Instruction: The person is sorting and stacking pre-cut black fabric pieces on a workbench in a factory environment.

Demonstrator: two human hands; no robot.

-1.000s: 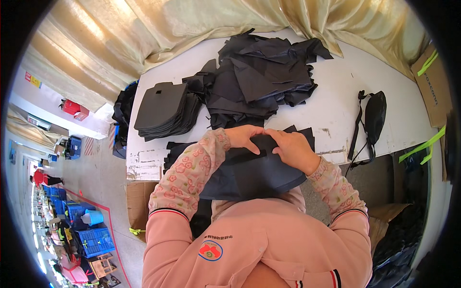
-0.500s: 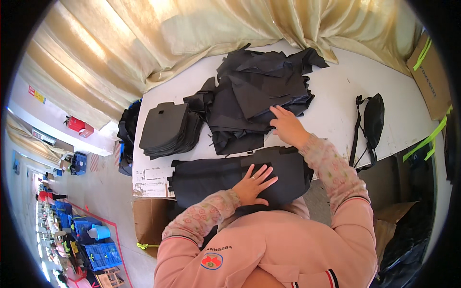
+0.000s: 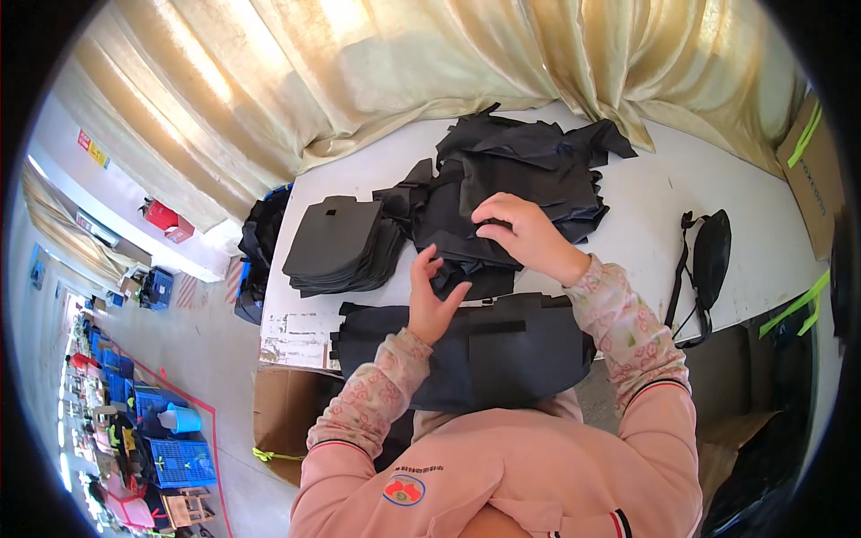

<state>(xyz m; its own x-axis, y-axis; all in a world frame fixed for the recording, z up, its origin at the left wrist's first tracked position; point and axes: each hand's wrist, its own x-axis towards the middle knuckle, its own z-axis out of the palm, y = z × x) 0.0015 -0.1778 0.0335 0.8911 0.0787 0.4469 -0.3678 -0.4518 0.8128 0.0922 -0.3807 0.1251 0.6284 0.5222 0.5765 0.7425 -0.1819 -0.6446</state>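
Note:
A loose heap of black fabric pieces lies on the white table in front of me. My right hand is closed at the near side of the heap, pinching the edge of a black fabric piece. To its left my left hand is raised with thumb and fingers apart, holding nothing, beside the heap's near edge. Across the table's front edge, close to my body, lies a stack of long black fabric panels; its top panel has a darker strip.
Left of the heap stands a neat stack of dark grey shaped panels. A black pouch with a strap lies at the right of the white table. Cardboard boxes flank the table; a beige curtain hangs behind it.
My left hand has lifted off the long panels and moved up toward the heap. My right hand has gone from lying on the heap to pinching a fabric piece.

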